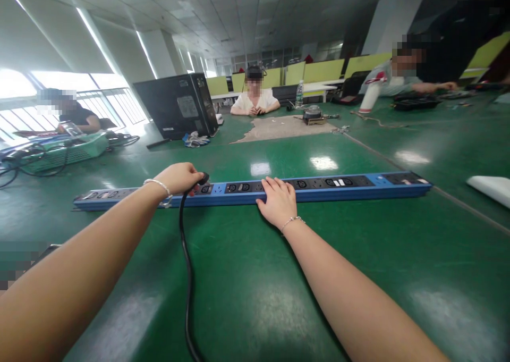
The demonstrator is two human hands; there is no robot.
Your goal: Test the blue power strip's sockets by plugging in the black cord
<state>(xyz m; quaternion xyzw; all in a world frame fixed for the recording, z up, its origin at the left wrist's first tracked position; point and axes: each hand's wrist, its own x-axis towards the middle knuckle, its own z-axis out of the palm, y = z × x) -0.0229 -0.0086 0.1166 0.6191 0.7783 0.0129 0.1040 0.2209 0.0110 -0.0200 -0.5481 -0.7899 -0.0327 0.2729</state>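
Black plug (204,178) was pinched in the left hand (179,179) at the blue power strip (338,194), where the right hand (278,202) lay, fingers slightly spread; beyond the strip's left end, a green basket (93,146) held cables (37,152).

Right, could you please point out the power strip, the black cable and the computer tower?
Power strip (239,199), head view, blue front side.
Black cable (189,277), head view, middle stretch.
Computer tower (171,108), head view, side panel.

Open tabletop (247,277) on near side of pwr strip (334,194), crossed by blk cable (190,293); free band just past strip too. PC tower (179,107) blocks beyond strip's L half; basket (85,148) beyond L end.
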